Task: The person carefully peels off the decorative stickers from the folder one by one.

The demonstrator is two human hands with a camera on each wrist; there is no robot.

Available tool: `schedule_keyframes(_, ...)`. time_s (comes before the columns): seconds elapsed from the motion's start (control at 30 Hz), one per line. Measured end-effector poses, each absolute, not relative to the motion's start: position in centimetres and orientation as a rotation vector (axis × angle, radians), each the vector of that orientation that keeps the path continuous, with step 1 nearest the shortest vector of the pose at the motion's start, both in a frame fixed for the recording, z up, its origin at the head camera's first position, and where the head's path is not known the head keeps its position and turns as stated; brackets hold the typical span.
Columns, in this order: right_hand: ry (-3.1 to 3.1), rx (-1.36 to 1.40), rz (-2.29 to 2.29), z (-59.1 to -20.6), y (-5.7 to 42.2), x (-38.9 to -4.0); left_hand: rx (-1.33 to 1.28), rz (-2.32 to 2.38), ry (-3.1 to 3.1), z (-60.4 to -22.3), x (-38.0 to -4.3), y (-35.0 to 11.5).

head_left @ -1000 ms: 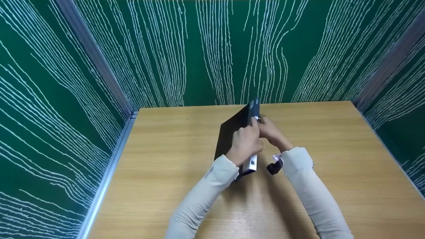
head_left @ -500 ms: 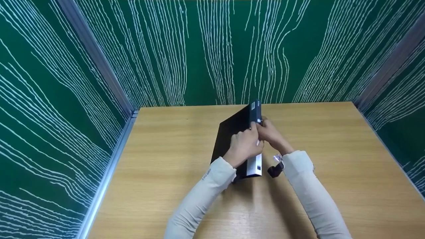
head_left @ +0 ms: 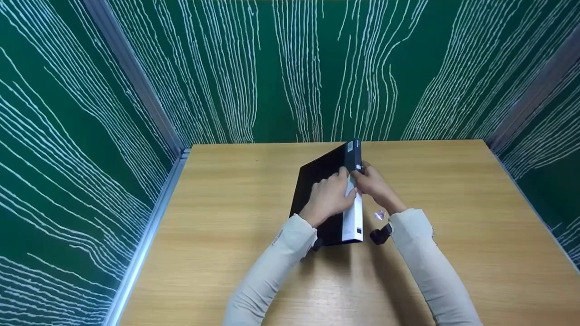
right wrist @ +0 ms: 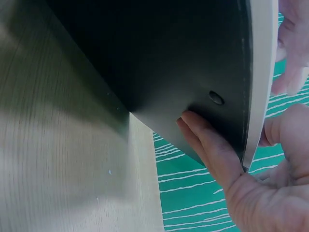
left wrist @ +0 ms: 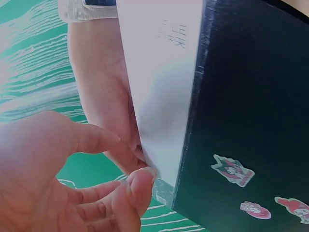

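A black ring binder stands tilted over the table, its spine turned up toward the head camera. A white strip runs along much of the spine; the far end is dark with a small label. Over the front cover and spine lies my left hand, its thumb and index finger apart and a fingertip right at the spine's edge. My right hand grips the spine side farther up, with fingers flat against the back cover below a round hole. Several cartoon stickers decorate one cover.
The wooden table extends around the binder. Green walls with white wavy lines enclose its back and sides, joined by metal posts. A black wrist camera hangs below the right sleeve.
The binder has turned, so more of its spine and white strip faces the head camera. It has shifted slightly right and nearer. My left thumb and fingers have spread apart.
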State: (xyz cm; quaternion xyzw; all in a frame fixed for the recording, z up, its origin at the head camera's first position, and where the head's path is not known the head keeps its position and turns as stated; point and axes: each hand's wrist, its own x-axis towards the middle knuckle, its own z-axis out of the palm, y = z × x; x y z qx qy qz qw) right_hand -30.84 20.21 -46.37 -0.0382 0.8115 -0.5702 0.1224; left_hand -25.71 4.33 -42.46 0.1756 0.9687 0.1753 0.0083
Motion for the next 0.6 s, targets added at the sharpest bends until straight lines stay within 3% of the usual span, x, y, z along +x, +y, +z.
schedule_keyframes(0.6,2.394,-0.162,-1.647,-47.1,20.9,-30.6,0.562,0.768,2.992,-43.6,-26.4,2.0)
